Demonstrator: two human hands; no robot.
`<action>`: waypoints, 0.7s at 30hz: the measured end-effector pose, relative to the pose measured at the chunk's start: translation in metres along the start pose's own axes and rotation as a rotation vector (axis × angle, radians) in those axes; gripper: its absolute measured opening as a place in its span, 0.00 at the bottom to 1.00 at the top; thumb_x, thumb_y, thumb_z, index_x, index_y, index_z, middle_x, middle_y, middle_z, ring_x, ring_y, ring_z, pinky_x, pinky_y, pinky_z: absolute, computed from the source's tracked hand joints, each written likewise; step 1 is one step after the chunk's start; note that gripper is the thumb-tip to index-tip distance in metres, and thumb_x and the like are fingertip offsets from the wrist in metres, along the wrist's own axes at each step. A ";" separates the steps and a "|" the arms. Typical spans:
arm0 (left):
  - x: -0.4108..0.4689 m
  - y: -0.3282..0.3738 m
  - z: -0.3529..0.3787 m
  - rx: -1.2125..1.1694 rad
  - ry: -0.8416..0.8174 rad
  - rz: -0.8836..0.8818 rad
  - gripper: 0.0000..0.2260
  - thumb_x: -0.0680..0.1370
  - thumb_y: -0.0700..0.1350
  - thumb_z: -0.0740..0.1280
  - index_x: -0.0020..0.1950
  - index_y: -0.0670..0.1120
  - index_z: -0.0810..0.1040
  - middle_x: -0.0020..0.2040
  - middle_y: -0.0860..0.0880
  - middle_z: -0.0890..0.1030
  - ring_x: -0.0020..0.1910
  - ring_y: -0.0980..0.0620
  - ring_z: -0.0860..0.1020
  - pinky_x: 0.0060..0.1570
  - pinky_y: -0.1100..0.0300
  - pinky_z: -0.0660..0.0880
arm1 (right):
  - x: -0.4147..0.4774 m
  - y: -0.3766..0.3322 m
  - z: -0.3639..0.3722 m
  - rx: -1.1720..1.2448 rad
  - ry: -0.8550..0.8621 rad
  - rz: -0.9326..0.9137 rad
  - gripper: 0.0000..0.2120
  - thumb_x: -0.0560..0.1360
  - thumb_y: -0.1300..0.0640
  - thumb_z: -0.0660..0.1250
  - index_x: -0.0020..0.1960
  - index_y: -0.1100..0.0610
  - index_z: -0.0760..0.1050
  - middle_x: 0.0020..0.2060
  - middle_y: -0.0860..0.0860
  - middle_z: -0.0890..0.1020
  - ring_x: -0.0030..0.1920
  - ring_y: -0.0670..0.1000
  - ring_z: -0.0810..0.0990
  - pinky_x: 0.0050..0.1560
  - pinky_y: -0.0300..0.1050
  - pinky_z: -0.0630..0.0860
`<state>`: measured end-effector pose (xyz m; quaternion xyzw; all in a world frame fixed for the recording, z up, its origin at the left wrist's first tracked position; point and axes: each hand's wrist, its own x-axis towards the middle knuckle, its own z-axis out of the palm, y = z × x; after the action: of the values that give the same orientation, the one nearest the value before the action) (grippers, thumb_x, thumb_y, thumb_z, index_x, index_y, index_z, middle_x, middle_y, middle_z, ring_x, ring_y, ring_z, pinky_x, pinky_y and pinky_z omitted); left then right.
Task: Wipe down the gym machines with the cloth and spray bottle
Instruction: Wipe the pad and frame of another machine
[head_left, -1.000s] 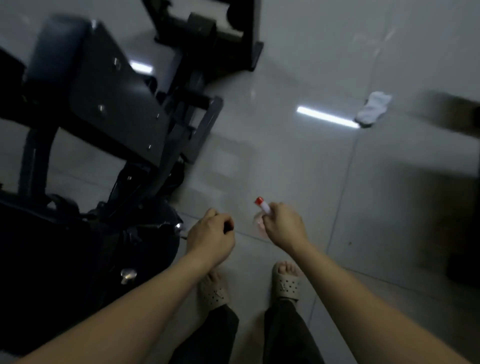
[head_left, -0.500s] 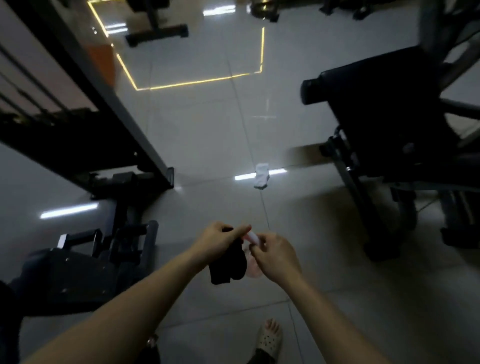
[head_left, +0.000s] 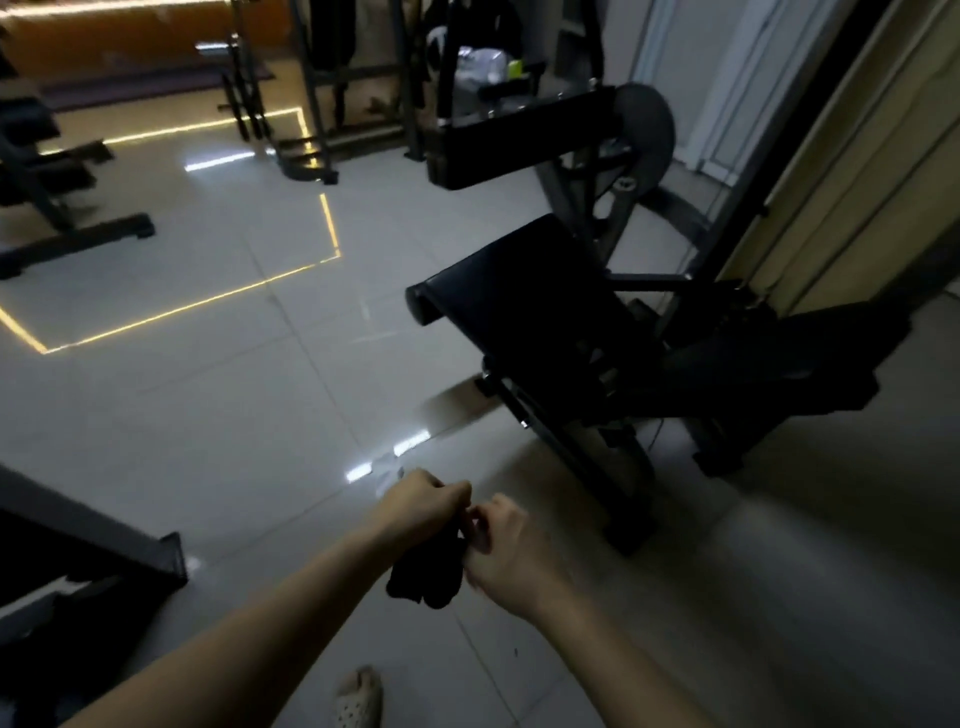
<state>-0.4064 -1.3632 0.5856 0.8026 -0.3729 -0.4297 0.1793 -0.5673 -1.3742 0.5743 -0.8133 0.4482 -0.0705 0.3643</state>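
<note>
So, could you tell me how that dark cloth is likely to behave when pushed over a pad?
Probably floppy: the cloth hangs bunched and drooping below the left hand. Likely light, since that hand's fingers alone seem to carry it. Pushed over the pad, it may crumple rather than slide flat.

My cloth (head_left: 427, 574) is dark, almost black, and bunched up. It hangs limp from the curled fingers of my left hand (head_left: 423, 506), just beside my right hand (head_left: 501, 548). At about one o'clock from it stands the gym machine (head_left: 540, 312), near but apart: a black padded seat, tilted, on a dark metal frame.
</note>
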 end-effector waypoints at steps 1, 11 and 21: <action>0.012 0.010 -0.006 0.038 -0.015 0.033 0.18 0.69 0.56 0.66 0.33 0.42 0.81 0.30 0.48 0.82 0.32 0.51 0.79 0.34 0.58 0.75 | 0.006 0.002 -0.006 0.020 0.000 0.013 0.08 0.74 0.44 0.62 0.42 0.47 0.69 0.43 0.45 0.72 0.41 0.53 0.77 0.40 0.52 0.75; 0.101 0.113 -0.049 0.368 -0.365 0.413 0.14 0.76 0.53 0.67 0.36 0.47 0.80 0.34 0.51 0.79 0.33 0.55 0.77 0.33 0.63 0.73 | 0.063 0.020 -0.031 -0.039 0.264 0.187 0.34 0.71 0.47 0.72 0.72 0.43 0.59 0.59 0.44 0.70 0.61 0.49 0.71 0.60 0.52 0.74; 0.186 0.140 -0.014 0.291 -0.575 0.294 0.11 0.77 0.55 0.70 0.42 0.49 0.83 0.40 0.52 0.83 0.37 0.57 0.80 0.31 0.68 0.72 | 0.139 0.086 -0.011 0.173 0.361 0.297 0.24 0.73 0.50 0.69 0.66 0.47 0.67 0.64 0.42 0.69 0.55 0.50 0.78 0.48 0.48 0.78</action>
<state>-0.3917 -1.5957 0.5758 0.6037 -0.5768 -0.5501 0.0107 -0.5486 -1.5170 0.4961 -0.6785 0.6129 -0.1983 0.3531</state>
